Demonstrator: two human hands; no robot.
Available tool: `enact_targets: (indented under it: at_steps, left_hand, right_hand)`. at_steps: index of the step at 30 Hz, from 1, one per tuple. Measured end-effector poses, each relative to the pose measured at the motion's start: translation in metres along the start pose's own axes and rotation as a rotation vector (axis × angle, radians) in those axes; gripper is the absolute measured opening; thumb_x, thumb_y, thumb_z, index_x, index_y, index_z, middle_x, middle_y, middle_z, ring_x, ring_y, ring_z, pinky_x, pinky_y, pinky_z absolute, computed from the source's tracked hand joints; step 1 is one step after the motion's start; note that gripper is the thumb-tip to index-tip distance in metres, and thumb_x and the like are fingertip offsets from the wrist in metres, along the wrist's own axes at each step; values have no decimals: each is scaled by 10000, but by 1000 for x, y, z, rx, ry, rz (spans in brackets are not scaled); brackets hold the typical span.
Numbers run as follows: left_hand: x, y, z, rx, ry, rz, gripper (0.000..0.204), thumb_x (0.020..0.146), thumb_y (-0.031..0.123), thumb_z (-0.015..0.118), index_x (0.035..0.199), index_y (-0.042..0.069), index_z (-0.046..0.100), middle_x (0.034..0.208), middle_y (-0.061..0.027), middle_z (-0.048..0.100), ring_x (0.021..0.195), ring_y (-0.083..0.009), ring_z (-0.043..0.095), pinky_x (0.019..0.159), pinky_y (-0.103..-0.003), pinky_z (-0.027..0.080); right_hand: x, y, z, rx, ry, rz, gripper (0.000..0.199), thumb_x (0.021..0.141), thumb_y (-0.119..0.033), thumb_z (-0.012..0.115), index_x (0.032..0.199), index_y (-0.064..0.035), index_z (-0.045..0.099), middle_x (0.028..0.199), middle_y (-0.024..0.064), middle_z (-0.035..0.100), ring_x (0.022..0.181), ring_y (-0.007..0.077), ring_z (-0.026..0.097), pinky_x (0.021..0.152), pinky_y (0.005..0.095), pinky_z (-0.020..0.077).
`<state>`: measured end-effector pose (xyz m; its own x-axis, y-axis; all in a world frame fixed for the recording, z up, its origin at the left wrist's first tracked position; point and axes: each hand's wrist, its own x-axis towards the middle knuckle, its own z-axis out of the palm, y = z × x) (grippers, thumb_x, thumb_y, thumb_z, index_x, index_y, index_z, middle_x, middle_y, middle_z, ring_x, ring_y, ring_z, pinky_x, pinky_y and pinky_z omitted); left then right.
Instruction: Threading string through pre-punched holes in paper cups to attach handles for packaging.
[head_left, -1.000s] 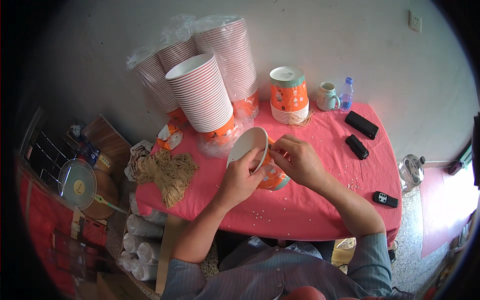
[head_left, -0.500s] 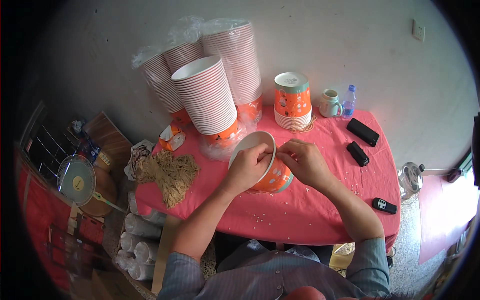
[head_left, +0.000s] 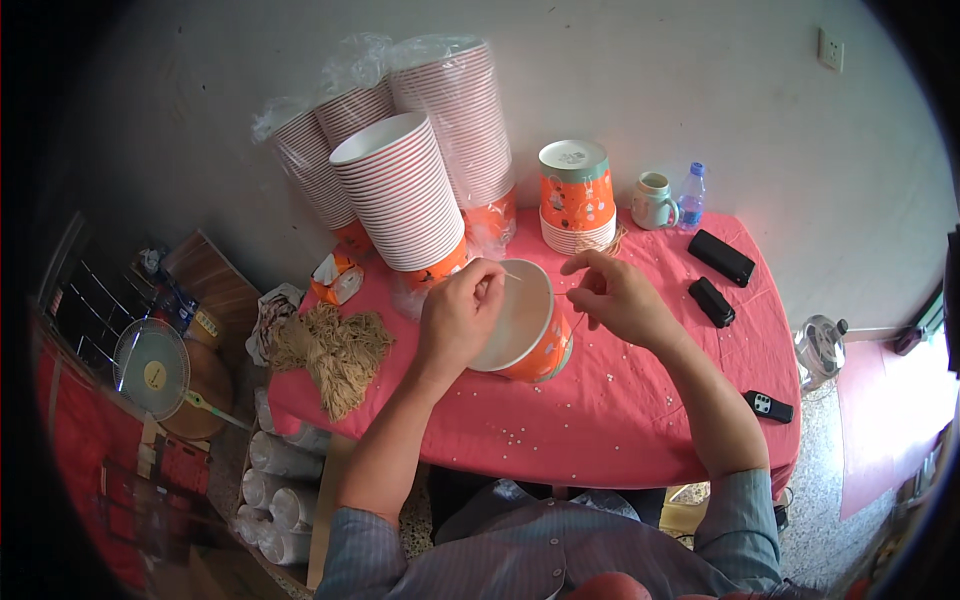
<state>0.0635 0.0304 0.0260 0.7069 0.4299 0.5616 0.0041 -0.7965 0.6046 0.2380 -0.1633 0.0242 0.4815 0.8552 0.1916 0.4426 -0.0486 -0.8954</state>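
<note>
An orange paper bucket (head_left: 548, 355) with a white rim and green base lies tilted on the table, its mouth facing up and to the left. My left hand (head_left: 460, 312) is closed at the left side of the mouth, a pale strand of string (head_left: 512, 275) showing by its fingertips. To the right of the rim is my right hand (head_left: 622, 305), index finger and thumb apart, other fingers curled. Thin string runs by those curled fingers. A bundle of tan strings (head_left: 335, 358) lies to the left.
Tall nested bucket stacks (head_left: 400, 190) in plastic stand at the back left. Upside-down buckets (head_left: 577, 200), a mug (head_left: 653, 203) and a bottle (head_left: 692, 197) stand behind. Black cases (head_left: 720, 258) and a remote (head_left: 768, 406) lie right on the red cloth (head_left: 640, 440); a tissue pack (head_left: 337, 278) sits left.
My hands have drawn apart, the left one leftward and the right one slightly right, its index finger and thumb now separated. More of the bucket's inside shows.
</note>
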Motion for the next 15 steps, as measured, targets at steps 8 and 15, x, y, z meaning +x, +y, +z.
enact_targets:
  at_steps: [8, 15]
  left_hand:
    - [14, 46, 18, 36, -68, 426, 125, 999, 44, 730, 1119, 8, 738, 1060, -132, 732, 944, -270, 752, 817, -369, 600]
    - [8, 21, 36, -795, -380, -392, 381, 1081, 79, 561, 1446, -17, 611, 1134, -65, 760, 842, -80, 682, 667, -250, 536]
  right_hand:
    - [3, 14, 5, 291, -114, -38, 177, 1038, -133, 712, 1135, 12, 743, 835, 27, 722, 696, 94, 680, 645, 282, 569]
    - [13, 26, 4, 506, -81, 0, 193, 1101, -209, 702, 1091, -27, 767, 839, 23, 722, 720, 104, 682, 648, 271, 558]
